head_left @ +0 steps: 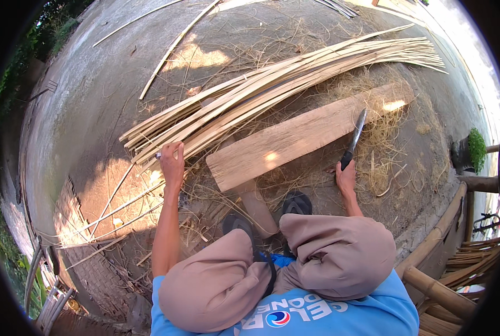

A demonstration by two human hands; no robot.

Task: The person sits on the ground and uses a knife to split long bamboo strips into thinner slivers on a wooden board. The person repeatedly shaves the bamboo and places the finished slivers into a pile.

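Observation:
A long bundle of pale split bamboo strips [250, 92] lies slantwise over the ground ahead of me. My left hand [172, 159], with a ring on one finger, is closed at the bundle's near left end and grips a bamboo strip there; the fingertips are partly hidden. Off to the right, my right hand [346, 174] is wrapped round the dark handle of a knife [356, 134]. Its long blade points up and away, passing over the edge of a wooden plank [289, 137]. That plank lies between the bundle and my feet.
Thin shavings [382, 154] are heaped around the plank's right end. A short wooden block [258, 211] extends from under the plank toward my feet. Loose strips [177, 47] lie at the far left. Bamboo poles [432, 227] form a frame at the right, beside a green plant [476, 150].

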